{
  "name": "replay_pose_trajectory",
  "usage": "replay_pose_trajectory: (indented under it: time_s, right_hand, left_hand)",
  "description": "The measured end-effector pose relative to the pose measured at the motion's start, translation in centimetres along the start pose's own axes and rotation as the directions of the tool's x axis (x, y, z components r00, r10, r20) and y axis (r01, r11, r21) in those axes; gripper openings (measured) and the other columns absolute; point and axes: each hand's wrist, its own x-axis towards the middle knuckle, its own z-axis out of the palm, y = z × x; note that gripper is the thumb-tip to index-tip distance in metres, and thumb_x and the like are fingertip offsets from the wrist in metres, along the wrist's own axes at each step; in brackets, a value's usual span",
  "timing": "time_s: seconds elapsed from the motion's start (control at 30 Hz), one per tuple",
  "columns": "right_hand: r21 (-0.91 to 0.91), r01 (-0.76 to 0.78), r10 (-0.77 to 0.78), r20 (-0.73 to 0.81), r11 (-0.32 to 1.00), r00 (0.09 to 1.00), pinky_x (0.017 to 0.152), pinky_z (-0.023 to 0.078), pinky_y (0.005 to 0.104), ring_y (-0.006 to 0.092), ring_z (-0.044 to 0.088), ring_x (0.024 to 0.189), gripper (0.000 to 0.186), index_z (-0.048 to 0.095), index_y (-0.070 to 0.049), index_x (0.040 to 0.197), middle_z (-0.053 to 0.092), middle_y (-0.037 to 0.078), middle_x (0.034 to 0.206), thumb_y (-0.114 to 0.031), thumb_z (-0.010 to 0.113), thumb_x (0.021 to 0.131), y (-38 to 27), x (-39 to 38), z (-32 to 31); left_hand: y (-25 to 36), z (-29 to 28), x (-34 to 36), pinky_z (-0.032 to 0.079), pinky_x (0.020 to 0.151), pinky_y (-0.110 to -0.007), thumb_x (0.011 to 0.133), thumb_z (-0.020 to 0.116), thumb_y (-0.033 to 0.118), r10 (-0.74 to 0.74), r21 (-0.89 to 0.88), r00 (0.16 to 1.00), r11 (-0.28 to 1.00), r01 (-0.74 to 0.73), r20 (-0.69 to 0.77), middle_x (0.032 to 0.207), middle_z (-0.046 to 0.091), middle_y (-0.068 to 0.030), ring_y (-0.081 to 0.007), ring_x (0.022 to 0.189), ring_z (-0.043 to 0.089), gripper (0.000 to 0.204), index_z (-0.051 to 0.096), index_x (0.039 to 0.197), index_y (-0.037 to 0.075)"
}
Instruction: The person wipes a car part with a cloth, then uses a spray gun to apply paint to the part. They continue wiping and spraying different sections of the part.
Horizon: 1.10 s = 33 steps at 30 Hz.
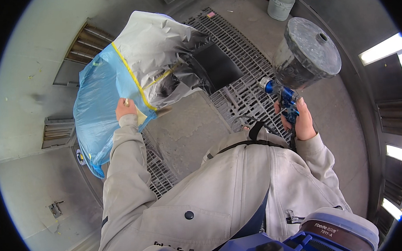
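Observation:
My right hand (297, 117) grips a blue spray gun (285, 92) with a large, paint-smeared metal cup (311, 45) on top and a dark hose below. My left hand (125, 109) is closed on a folded pale cream cloth (140, 116), over a blue plastic sheet (98, 95). That sheet meets a crumpled silver-white covering (145, 41) along yellow tape (128, 68). A black flat panel (210, 65) sits at the covering's right end, with dark sprayed patches beside it.
Metal floor gratings (248, 60) run under and beside the covered piece. Buckets (282, 3) stand at the back right. Walls with slatted vents (85, 45) and bright light panels (380, 48) curve around both sides. A respirator (336, 227) shows at the lower edge.

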Motion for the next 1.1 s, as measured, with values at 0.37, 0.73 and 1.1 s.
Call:
replay_pose_trajectory:
  time_s: [0.37,0.73,1.1]
  right_hand:
    - [-0.006,0.003,-0.003,-0.001,1.000,1.000,0.049,0.039,0.0220,0.0064,0.044,0.051,0.077,0.051,0.002,0.148,0.066,0.010,0.101,-0.063,0.039,0.108,-0.16,0.14,-0.11]
    - [-0.019,0.007,-0.007,0.018,1.000,1.000,0.048,0.039,0.0219,0.0063,0.044,0.051,0.078,0.052,0.002,0.146,0.067,0.009,0.100,-0.064,0.040,0.107,-0.09,0.18,-0.40]
    - [-0.003,-0.016,0.016,0.000,1.000,1.000,0.049,0.039,0.0220,0.0060,0.044,0.051,0.079,0.052,0.001,0.147,0.067,0.008,0.100,-0.066,0.041,0.106,-0.26,0.13,-0.26]
  left_hand:
    - [-0.44,0.24,0.12,0.053,0.074,-0.052,0.093,0.068,0.032,0.028,0.000,1.000,1.000,-0.028,-0.005,0.086,0.073,-0.0201,-0.0459,0.082,0.069,0.023,0.068,0.094,0.009]
    - [-0.29,0.16,0.08,0.053,0.074,-0.052,0.093,0.069,0.032,0.018,-0.019,1.000,1.000,-0.018,-0.001,0.086,0.073,-0.0200,-0.0457,0.082,0.070,0.023,0.068,0.094,0.009]
    - [-0.53,0.32,0.17,0.054,0.075,-0.052,0.093,0.068,0.033,0.034,-0.006,0.999,0.999,-0.034,-0.019,0.087,0.074,-0.0199,-0.0456,0.083,0.070,0.024,0.068,0.094,0.009]
